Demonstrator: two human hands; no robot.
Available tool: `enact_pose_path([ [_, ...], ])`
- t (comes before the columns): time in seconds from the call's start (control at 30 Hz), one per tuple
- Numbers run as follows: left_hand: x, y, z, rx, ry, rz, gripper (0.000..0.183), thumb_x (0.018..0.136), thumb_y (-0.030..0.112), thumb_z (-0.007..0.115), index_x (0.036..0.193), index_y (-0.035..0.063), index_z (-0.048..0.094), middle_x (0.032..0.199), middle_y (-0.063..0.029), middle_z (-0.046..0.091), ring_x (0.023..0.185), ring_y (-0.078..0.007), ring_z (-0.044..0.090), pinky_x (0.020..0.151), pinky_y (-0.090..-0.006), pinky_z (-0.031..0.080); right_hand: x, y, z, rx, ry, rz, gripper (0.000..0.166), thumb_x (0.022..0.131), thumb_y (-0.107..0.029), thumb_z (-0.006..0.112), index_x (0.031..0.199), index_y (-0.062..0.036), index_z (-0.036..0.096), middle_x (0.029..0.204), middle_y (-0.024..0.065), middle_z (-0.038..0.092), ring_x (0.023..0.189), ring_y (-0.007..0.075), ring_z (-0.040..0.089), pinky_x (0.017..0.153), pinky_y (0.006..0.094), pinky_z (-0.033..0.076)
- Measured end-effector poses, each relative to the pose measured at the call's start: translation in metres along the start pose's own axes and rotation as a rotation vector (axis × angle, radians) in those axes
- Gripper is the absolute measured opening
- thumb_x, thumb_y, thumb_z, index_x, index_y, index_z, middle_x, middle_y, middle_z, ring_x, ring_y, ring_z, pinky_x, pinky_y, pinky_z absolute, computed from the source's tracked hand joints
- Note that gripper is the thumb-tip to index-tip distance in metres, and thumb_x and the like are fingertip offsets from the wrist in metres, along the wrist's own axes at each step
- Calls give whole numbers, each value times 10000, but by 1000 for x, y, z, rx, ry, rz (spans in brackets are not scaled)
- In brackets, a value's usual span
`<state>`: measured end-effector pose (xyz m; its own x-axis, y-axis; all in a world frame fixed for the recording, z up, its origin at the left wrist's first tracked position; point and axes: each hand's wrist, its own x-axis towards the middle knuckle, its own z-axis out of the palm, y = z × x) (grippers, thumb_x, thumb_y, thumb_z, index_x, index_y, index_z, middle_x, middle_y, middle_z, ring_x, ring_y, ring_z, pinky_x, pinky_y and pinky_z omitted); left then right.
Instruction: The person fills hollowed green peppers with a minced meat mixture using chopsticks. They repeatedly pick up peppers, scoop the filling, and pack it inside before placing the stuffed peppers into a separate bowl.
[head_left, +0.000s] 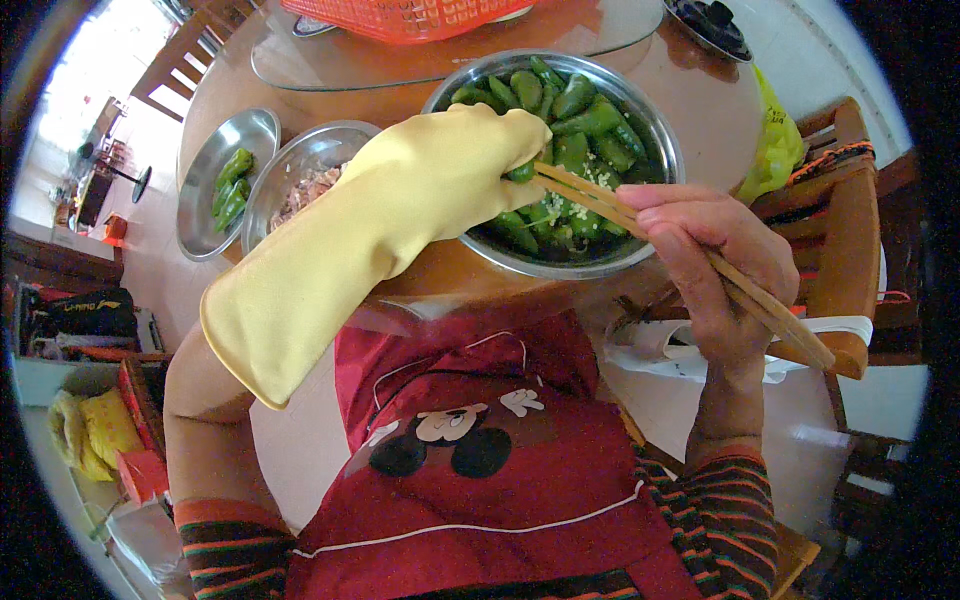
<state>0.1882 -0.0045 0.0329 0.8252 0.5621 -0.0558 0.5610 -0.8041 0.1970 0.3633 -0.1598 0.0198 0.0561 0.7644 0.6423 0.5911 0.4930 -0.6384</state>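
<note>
My left hand (465, 169), in a long yellow rubber glove, holds a green pepper (521, 172) over the near left part of a large steel bowl (667, 161). Bare, my right hand (720, 255) grips a pair of wooden chopsticks (592, 199), whose tips meet the pepper's open end. Green peppers (596, 120) fill the large bowl, with pale seeds scattered among them. Partly behind the glove stands a steel bowl (330, 131) of minced meat (307, 193). Farther left, a smaller steel bowl (196, 217) holds a few green peppers (234, 187).
A glass turntable (360, 64) covers the back of the round wooden table (712, 112), bearing a red plastic basket (420, 19). At the back right lies a pot lid (712, 26). A wooden chair (840, 225) with plastic bags stands close on the right.
</note>
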Motion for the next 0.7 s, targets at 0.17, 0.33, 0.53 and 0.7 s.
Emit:
enact_pose_path([
  [0.17,6,-2,4,71,-18,-18,372,867,415,646,1101,136,569,948,-153,658,927,-364,646,761,-463,515,-11,4,-5,-73,51,27,64,880,-17,621,870,30,662,958,168,716,869,213,681,812,309,534],
  [0.33,9,-4,0,71,-76,-30,374,866,423,650,1086,131,571,891,-153,656,884,-363,647,730,-457,509,-19,15,-17,-131,90,152,114,899,-118,660,897,-8,690,929,124,728,816,194,690,767,310,549],
  [0.53,12,-4,-2,37,-123,-54,360,871,426,649,1057,128,570,832,-149,641,833,-358,644,691,-452,499,-18,10,-28,130,222,213,148,939,-118,592,896,11,651,984,162,703,898,198,657,868,321,515],
  [0.7,13,1,-7,92,-134,-56,353,870,415,652,1017,105,568,792,-160,627,789,-364,643,661,-457,494,-12,6,-15,193,231,274,148,944,-109,576,914,18,646,1007,169,696,898,199,657,876,324,517],
])
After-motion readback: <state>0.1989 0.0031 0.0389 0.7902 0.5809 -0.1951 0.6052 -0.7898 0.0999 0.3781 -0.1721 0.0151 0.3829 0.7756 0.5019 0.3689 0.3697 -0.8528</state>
